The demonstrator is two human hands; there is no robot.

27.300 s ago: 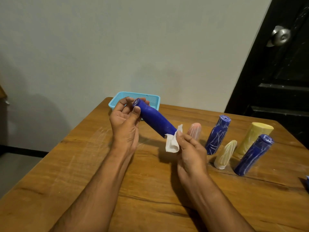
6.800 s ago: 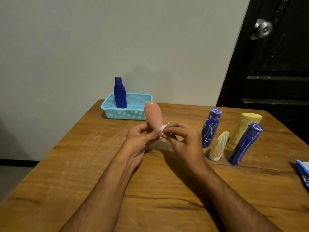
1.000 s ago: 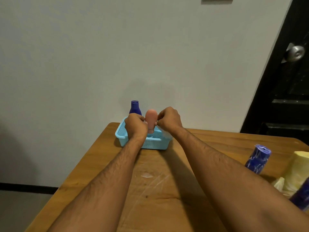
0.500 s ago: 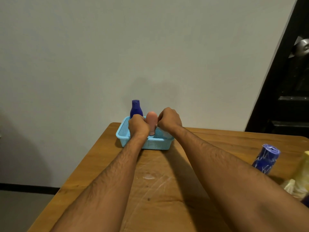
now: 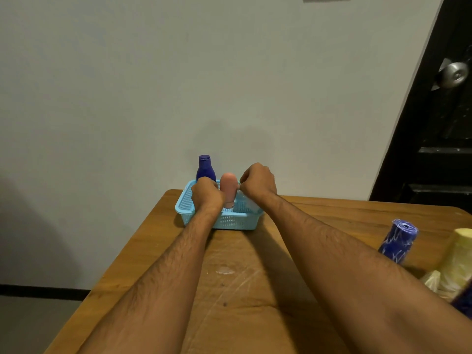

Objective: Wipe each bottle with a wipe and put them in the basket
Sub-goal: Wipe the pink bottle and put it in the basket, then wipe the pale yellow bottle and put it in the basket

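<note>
Near the centre of the frame, a light blue plastic basket (image 5: 231, 221) with perforated walls sits at the far edge of a wooden table (image 5: 242, 290), close to a pale wall (image 5: 178, 85). Inside it a pink bottle (image 5: 229, 189) stands upright with its rounded end up and its narrow end down on the basket floor. The left hand (image 5: 207, 194) is just left of the pink bottle with its fingers curled in against the bottle's side, seemingly gripping it, though the contact is hidden behind the knuckles. The right hand (image 5: 259, 180) is just right of the bottle, fingers curled into a loose fist with the fingertips close to the bottle's upper side; whether they pinch a wipe or touch the bottle cannot be told. Behind the left hand, at the back left of the basket, a dark blue bottle (image 5: 205, 169) stands upright, cap up. At the right edge of the frame, well apart from the basket, a blue bottle with white scribbled lines (image 5: 399, 241) stands on the table, and beside it a pale yellow bottle (image 5: 459, 256) is partly cut off. A dark door (image 5: 439, 149) with a round metal knob (image 5: 453, 74) fills the upper right of the frame.
</note>
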